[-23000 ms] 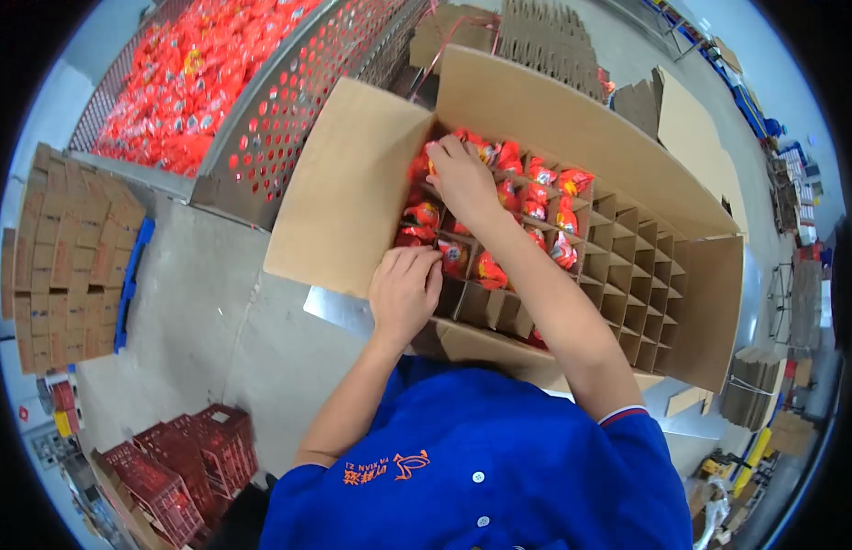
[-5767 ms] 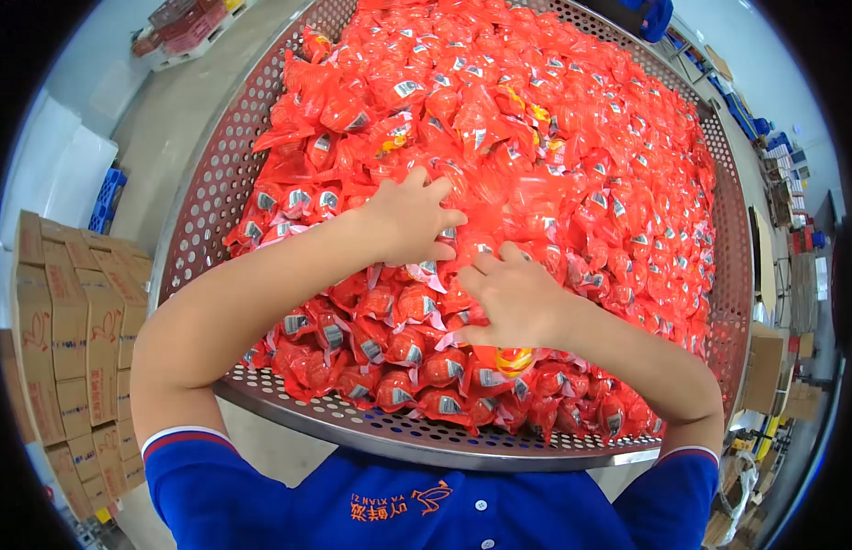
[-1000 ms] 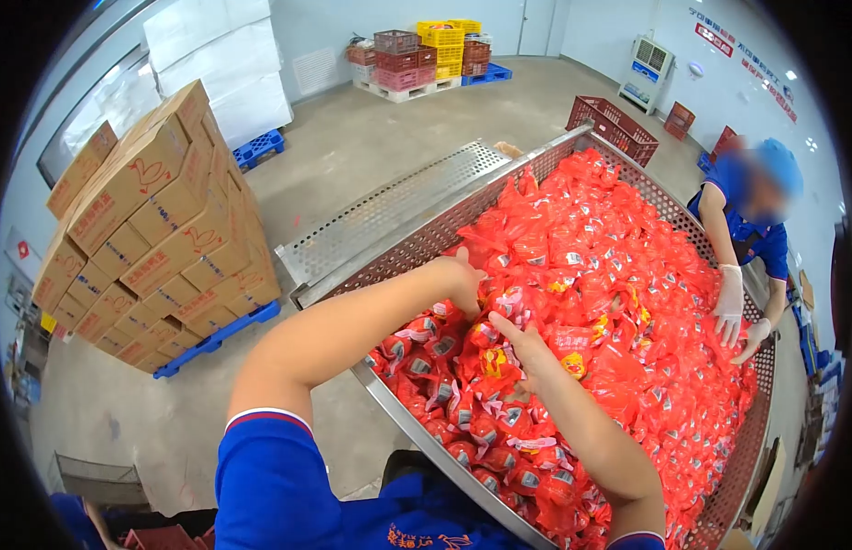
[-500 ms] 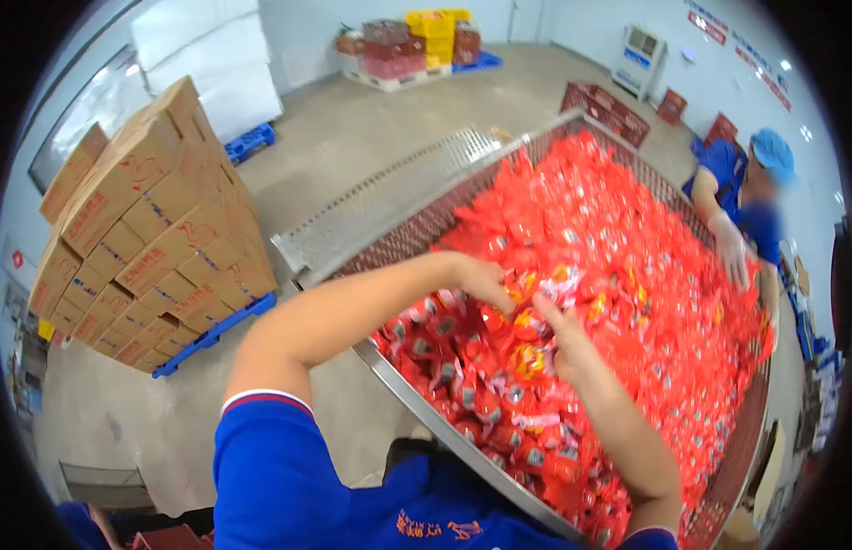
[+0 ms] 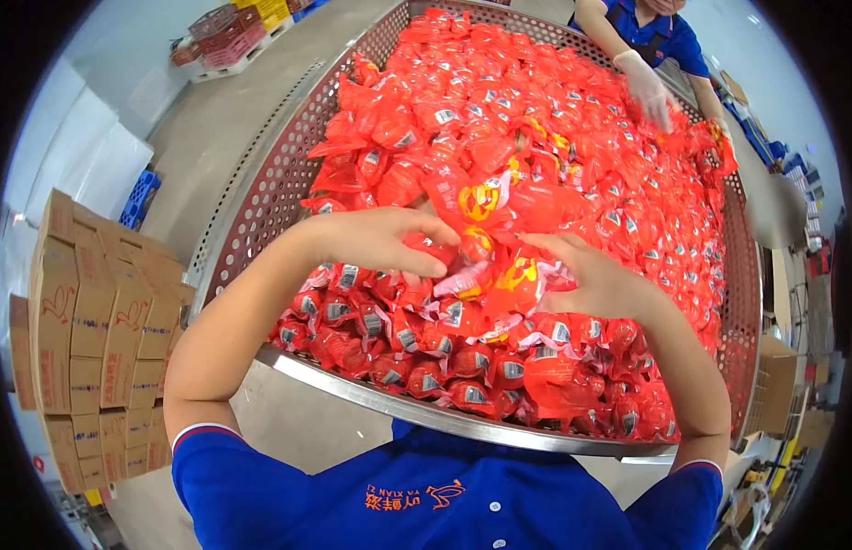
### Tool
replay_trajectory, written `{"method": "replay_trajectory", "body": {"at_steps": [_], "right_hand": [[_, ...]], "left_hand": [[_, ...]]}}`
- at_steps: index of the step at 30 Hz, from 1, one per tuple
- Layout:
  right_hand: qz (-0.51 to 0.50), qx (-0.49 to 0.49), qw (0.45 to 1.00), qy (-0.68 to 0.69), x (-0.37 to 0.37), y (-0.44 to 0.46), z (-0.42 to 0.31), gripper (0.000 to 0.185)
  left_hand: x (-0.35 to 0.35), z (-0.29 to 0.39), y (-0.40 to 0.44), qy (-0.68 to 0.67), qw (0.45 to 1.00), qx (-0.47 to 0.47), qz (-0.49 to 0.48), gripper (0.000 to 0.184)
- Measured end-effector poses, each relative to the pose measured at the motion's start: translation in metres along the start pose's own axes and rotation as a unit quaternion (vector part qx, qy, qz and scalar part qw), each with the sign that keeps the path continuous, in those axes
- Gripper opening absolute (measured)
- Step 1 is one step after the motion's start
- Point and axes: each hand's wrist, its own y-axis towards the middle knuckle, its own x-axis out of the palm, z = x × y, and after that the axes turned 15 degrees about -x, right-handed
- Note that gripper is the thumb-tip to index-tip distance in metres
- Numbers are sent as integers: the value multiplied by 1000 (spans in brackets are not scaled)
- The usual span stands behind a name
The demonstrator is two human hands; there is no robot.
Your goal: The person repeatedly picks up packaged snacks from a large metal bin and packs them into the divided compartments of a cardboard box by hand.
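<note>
My left hand [image 5: 389, 241] is over a large perforated metal bin [image 5: 352, 380] full of red wrapped packets [image 5: 618, 174]. Its fingers and thumb are apart, curved beside a red packet. Facing it from the right, my right hand [image 5: 595, 277] is also open, with fingers and thumb spread around the edge of the heap. Between the two hands lie several packets with yellow print [image 5: 479, 202] and pinkish wrapper ends. Rounder red packets with white labels [image 5: 426, 378] fill the near side of the bin.
Across the bin, a person [image 5: 659, 37] in blue with gloves reaches into the far right corner. Stacked brown cartons [image 5: 100, 330] stand at the left. Crates [image 5: 226, 37] sit on a pallet at the back left. An open carton [image 5: 769, 376] is at the right.
The view has turned right and down, so the bin now sits centrally. My hands have moved apart, with yellow-printed packets between them. The other person's gloved hands are still at the far side.
</note>
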Motion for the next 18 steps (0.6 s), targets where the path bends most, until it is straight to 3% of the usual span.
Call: {"method": "replay_trajectory", "body": {"at_steps": [2, 3, 4, 6, 7, 9, 11, 13, 14, 16, 18], "right_hand": [[23, 3, 999, -23, 1, -5, -10, 82], [29, 31, 997, -57, -3, -6, -20, 82], [33, 57, 993, -93, -6, -7, -29, 81], [51, 71, 986, -144, -10, -10, -42, 81], [73, 85, 975, -194, -10, -11, -46, 80], [96, 64, 966, -233, -7, -23, -46, 79], [70, 57, 956, -279, 0, -37, -47, 80], [50, 49, 961, -269, 8, -39, -67, 82], [45, 52, 964, -256, 15, -39, -75, 84], [47, -20, 966, -252, 35, -37, -77, 84], [10, -68, 960, -272, 47, -35, -86, 85]], "left_hand": [[-8, -6, -8, 159, 962, 113, 192, 61], [-13, -11, -15, 198, 940, 108, 256, 63], [-18, -14, -21, 193, 941, 106, 258, 63], [-29, -22, -31, 290, 848, -130, 424, 65], [-37, -29, -29, 281, 847, -138, 430, 65], [-56, -52, -23, 310, 854, -219, 354, 73], [-61, -70, -11, 340, 857, -231, 311, 91], [-47, -65, -11, 338, 830, -262, 357, 109], [-50, -67, -6, 297, 852, -270, 337, 120], [-50, -74, 2, 274, 872, -263, 309, 136], [-41, -75, 3, 278, 869, -278, 300, 136]]}}
